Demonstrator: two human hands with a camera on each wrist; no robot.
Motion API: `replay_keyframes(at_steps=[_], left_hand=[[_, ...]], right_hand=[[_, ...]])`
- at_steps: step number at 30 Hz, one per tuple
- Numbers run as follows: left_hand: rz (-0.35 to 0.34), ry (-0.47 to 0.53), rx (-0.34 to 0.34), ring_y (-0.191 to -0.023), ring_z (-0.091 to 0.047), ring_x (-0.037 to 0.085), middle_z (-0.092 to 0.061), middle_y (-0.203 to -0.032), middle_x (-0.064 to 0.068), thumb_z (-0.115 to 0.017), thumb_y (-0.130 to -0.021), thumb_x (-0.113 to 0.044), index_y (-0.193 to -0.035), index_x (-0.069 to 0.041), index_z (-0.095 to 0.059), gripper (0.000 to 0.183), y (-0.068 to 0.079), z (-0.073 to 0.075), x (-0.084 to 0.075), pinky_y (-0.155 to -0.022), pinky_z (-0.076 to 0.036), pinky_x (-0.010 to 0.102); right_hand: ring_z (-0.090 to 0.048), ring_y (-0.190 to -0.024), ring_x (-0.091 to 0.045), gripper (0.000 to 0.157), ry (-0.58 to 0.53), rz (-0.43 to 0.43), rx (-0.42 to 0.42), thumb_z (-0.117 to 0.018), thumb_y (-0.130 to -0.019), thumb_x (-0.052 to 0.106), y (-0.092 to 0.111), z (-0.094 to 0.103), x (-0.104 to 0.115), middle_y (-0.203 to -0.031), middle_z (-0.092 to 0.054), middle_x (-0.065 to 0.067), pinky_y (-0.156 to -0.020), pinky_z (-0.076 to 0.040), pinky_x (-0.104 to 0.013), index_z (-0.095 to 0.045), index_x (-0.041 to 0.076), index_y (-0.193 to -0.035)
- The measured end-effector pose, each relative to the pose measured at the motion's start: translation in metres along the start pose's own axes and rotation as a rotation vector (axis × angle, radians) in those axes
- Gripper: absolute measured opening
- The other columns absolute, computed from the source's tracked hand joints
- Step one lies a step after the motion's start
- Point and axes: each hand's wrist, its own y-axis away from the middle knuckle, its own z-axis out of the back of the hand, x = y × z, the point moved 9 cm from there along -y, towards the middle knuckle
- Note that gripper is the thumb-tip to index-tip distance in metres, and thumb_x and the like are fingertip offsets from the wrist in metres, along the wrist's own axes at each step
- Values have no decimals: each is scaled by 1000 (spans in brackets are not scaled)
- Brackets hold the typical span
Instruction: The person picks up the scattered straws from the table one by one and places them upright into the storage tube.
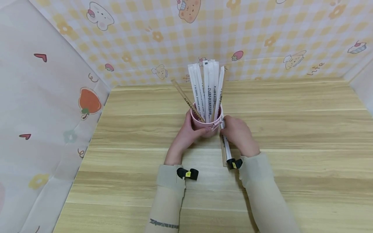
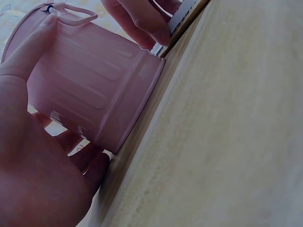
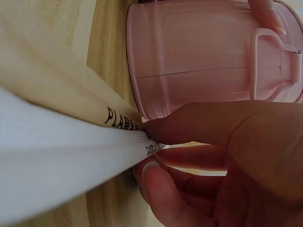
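Observation:
A small pink metal bucket (image 2: 90, 75) with a wire handle stands on the table, full of paper-wrapped straws. White-wrapped straws (image 1: 207, 87) rise from it in a bunch, and a brown-wrapped straw (image 1: 183, 94) leans out to the left. My left hand (image 1: 186, 133) grips the bucket from its left side, thumb across the front near the rim. Beside the bucket's right side, my right hand (image 1: 239, 133) pinches a white-wrapped straw (image 3: 57, 165) together with a brown-wrapped straw (image 3: 52, 75), low over the table. Both straws point back toward the right wrist.
The wood-grain table (image 1: 131, 129) extends on both sides of the bucket. A yellow checked cloth (image 1: 131, 42) with cartoon prints hangs behind it, and a white printed sheet (image 1: 52, 97) covers the left side. Each wrist carries a black camera (image 1: 187, 174).

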Motion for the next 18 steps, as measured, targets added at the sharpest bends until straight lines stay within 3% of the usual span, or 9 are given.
replay_keyframes(at_steps=[7, 14, 18], left_hand=[[-3, 0, -10, -124, -31, 9, -31, -137, -10, -78, -66, -35, -139, -40, -11, 99, 0, 0, 2, -102, -25, 34], [9, -10, -5, -123, -32, 10, -32, -137, -9, -78, -66, -34, -140, -36, -10, 101, 0, 0, 0, -102, -24, 34], [26, -38, -20, -123, -32, 10, -33, -136, -9, -78, -63, -39, -139, -39, -10, 102, 1, 1, 1, -102, -24, 35]], right_hand=[[-52, -67, -25, 24, -10, 6, 18, -59, -78, 12, 1, 0, 0, -81, -59, -10, -59, -43, -34, -58, 1, -100], [-51, -59, -21, 29, -38, 16, 50, -55, -82, 13, 1, 1, -3, -69, -56, -7, -51, -41, -31, -55, 1, -109], [-54, -66, -23, 39, -57, 3, 48, -55, -82, 15, 2, 6, -6, -77, -59, -8, -55, -43, -33, -51, 1, -118]])
